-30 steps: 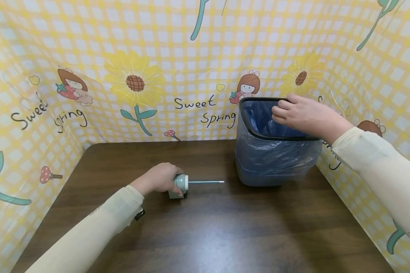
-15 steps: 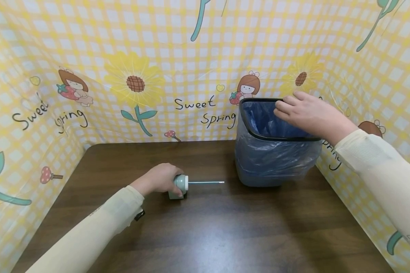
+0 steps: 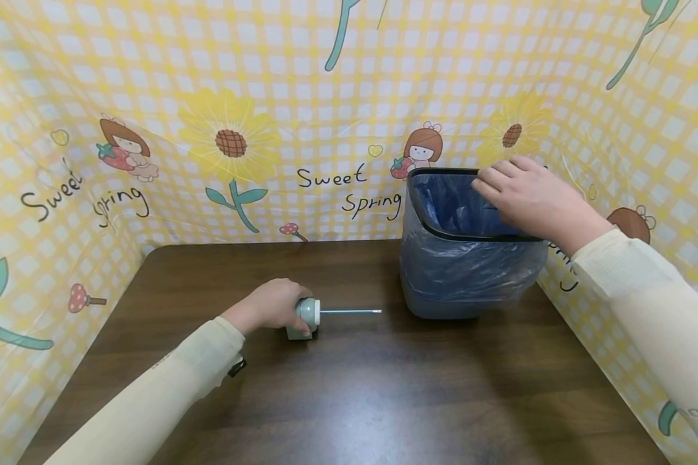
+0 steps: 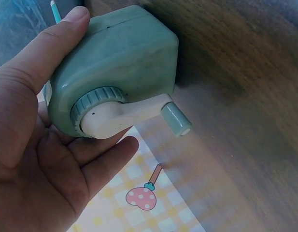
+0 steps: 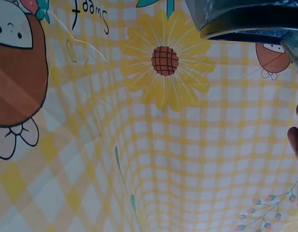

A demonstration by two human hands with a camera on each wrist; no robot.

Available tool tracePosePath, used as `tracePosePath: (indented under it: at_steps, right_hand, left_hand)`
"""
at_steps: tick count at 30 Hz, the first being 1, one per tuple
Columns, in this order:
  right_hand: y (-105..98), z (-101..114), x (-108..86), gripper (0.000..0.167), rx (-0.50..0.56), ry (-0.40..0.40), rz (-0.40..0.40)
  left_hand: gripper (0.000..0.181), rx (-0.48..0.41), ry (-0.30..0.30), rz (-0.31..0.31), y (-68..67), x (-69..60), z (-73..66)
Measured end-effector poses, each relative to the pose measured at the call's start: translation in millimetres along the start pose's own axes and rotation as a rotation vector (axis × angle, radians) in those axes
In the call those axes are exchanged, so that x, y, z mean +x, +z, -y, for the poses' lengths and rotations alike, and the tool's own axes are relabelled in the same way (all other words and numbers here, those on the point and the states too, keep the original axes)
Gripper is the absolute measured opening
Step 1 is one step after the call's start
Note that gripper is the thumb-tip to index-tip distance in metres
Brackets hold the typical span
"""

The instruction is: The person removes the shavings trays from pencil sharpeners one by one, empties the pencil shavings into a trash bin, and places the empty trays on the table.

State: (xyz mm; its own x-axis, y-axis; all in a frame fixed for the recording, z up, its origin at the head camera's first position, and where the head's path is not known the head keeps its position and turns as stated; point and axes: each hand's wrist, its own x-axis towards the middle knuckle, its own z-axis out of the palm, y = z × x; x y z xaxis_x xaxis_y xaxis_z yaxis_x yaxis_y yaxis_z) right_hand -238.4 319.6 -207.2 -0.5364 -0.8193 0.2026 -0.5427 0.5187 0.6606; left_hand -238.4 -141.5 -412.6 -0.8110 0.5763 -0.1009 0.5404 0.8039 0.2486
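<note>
My left hand (image 3: 273, 303) grips a green hand-crank pencil sharpener (image 3: 307, 312) on the table. A blue pencil (image 3: 349, 312) sticks out of its white front, pointing right. In the left wrist view, the sharpener's pale crank arm (image 4: 129, 116) and green knob (image 4: 176, 119) face the palm, with the thumb on top. My right hand (image 3: 538, 197), palm down, is above the right part of the bin (image 3: 459, 274). Its fingers bend down over a small clear, dark-edged piece (image 5: 294, 50), which only partly shows in the right wrist view; the head view hides it.
The bin has a black rim (image 3: 471, 236) and a blue liner bag and stands at the back right of the dark wooden table (image 3: 349, 387). Yellow checked cloth (image 3: 326, 116) with printed flowers and figures walls in the back and both sides.
My right hand has shifted slightly right over the bin and its wrist has turned a little. The left hand, sharpener and pencil stay in place.
</note>
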Motion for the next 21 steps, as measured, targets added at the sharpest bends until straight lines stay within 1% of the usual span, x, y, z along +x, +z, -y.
tracePosePath:
  at_steps: [4, 8, 11, 17, 21]
  right_hand:
    - [2.0, 1.0, -0.3, 0.056, 0.026, 0.022, -0.027]
    - [3.5, 1.9, -1.8, 0.060, 0.090, 0.066, -0.060]
    - [4.3, 2.7, -2.4, 0.063, 0.131, 0.119, -0.067]
    - [5.6, 6.8, -2.1, 0.063, 0.182, 0.243, -0.056]
    - [8.2, 10.5, -1.8, 0.067, 0.221, 0.308, -0.057]
  left_hand:
    - [0.066, 0.001, 0.001, 0.001, 0.6, 0.6, 1.6]
    - [0.065, 0.003, 0.004, -0.002, 1.6, 1.0, 2.5]
    - [0.065, 0.006, 0.006, -0.006, 1.6, 1.2, 2.8]
    - [0.066, 0.003, -0.001, -0.006, 1.2, 1.4, 2.3]
    - [0.066, -0.001, -0.002, -0.002, 2.1, 1.9, 3.0]
